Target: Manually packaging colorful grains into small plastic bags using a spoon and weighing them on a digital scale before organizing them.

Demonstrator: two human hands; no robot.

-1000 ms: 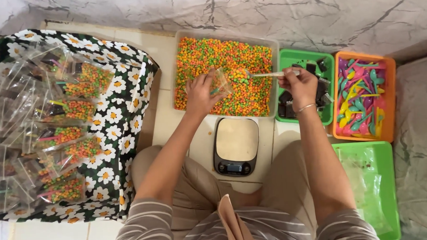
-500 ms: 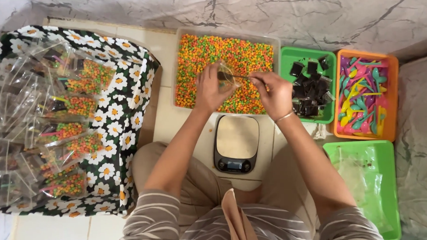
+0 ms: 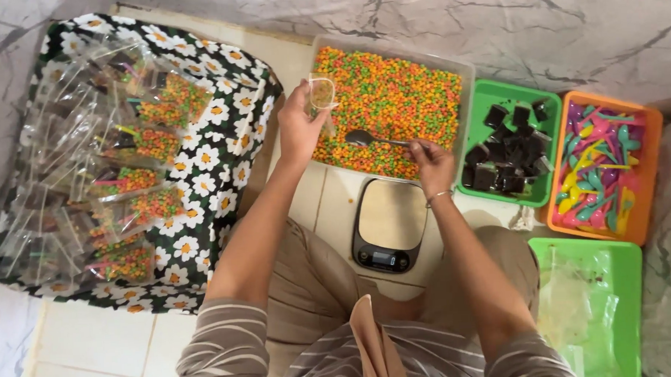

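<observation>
**Scooping coloured pellets into a small clear bag**

As the person sits on the tiled floor (image 3: 96,345), a digital kitchen scale (image 3: 389,227) lies nearest, between the knees, its platform bare. Just beyond it, the right hand (image 3: 431,163) is clenched on the handle of a metal spoon (image 3: 363,138), whose bowl hovers low over the clear tray of orange, green and yellow pellets (image 3: 392,97). The left hand (image 3: 300,126) pinches a small clear bag (image 3: 322,92) by its side, mouth upward, at the tray's near-left corner; a few pellets appear to lie inside. To the right stand a green tray of dark cubes (image 3: 509,156), an orange tray of coloured plastic spoons (image 3: 602,164) and, nearer, a green tray holding clear plastic (image 3: 585,299). To the left, filled bags (image 3: 126,166) lie heaped on a daisy-print cloth (image 3: 223,163).

Risk, as judged: the bag's mouth is narrow and held by one hand only, so a full spoon tipped off-centre could scatter pellets over the tray rim onto the floor. A slack pinch could let the mouth fold shut or the bag drop.
</observation>
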